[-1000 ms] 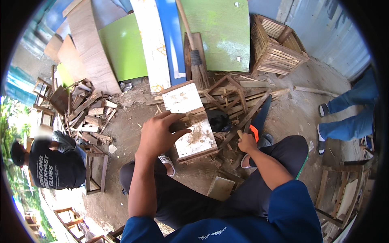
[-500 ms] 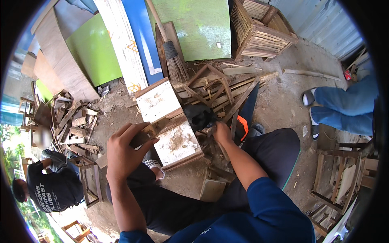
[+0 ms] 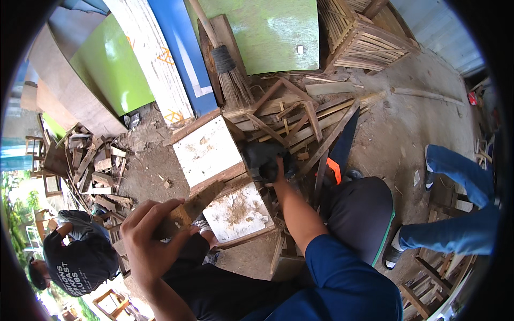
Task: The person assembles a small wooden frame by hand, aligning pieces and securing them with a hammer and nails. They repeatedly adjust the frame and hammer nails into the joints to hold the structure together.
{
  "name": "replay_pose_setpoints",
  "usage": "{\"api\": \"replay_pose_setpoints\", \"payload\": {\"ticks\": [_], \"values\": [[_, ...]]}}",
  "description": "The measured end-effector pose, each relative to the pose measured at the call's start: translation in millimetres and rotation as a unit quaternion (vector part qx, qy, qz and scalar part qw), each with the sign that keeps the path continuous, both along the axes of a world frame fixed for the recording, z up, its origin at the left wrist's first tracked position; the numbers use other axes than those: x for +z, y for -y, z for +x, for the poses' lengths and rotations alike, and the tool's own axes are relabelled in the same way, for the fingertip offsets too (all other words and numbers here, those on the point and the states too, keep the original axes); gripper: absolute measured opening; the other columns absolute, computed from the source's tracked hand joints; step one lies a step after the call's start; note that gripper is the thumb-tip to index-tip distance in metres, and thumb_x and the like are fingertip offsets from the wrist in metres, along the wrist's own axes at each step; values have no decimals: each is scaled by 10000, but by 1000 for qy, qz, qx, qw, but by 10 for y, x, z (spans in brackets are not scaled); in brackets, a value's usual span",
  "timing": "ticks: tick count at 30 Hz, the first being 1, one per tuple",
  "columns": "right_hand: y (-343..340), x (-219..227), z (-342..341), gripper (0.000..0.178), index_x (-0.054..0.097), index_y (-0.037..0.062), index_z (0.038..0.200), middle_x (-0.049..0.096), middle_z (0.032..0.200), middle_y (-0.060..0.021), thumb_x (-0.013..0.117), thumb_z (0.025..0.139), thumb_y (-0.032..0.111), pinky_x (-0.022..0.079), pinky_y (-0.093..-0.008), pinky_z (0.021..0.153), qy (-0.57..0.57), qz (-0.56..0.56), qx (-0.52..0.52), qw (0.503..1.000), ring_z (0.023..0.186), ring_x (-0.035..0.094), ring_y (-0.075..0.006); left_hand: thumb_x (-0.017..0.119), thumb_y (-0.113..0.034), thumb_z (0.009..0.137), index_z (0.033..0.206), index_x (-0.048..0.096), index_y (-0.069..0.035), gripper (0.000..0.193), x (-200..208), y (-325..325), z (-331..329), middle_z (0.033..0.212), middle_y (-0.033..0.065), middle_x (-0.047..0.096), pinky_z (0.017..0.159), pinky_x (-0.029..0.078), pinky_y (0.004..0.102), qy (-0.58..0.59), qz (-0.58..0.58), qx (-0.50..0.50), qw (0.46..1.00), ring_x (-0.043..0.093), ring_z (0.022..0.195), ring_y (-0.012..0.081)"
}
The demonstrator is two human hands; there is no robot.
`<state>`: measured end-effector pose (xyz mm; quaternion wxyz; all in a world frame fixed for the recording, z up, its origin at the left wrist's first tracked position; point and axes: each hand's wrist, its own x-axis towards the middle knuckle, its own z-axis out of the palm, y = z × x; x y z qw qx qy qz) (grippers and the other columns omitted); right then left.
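Note:
In front of me stands a wooden box-like piece with two white, dirt-stained panels [image 3: 208, 150]. My left hand [image 3: 150, 235] pinches a short piece of wood [image 3: 176, 220] between thumb and fingers, close to the box's near left side. Just beyond the box's right side lies a dark black bag or container [image 3: 256, 152], its exact kind unclear. My right hand [image 3: 279, 172] reaches into or against its opening, and the fingertips are mostly hidden there. A handsaw with an orange handle [image 3: 334, 170] leans by my right knee.
Loose wooden strips and a broken frame [image 3: 310, 117] lie beyond the bag. A broom [image 3: 225, 64] leans on boards at the back. Scrap wood [image 3: 101, 166] is heaped at the left, near a seated person [image 3: 80, 257]. Another person's jeans [image 3: 455, 235] show at the right.
My right hand has moved left, from the bag's right side to its opening. My left hand has lowered leftward with the piece of wood. The person at the right has stepped nearer.

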<state>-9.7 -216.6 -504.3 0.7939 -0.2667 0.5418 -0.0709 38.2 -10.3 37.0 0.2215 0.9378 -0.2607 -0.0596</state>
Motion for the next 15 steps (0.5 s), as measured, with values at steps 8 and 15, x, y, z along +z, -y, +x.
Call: {"api": "replay_pose_setpoints", "payload": {"ticks": [8, 15], "values": [[-147, -542, 41, 354, 749, -31, 1169, 790, 1046, -220, 660, 999, 266, 562, -467, 837, 31, -93, -14, 995, 945, 753, -404, 968, -153, 515, 1072, 795, -49, 592, -4, 53, 117, 870, 106, 695, 751, 531, 381, 12, 7, 10, 1000, 677, 780, 270], [34, -815, -88, 379, 736, -40, 1183, 788, 1072, -232, 698, 981, 278, 557, -460, 847, 98, -258, 19, 961, 967, 761, -392, 964, -165, 682, 1079, 806, -46, 444, -45, 78, 120, 822, 93, 705, 644, 529, 349, 31, -6, -12, 999, 681, 683, 228]]}}
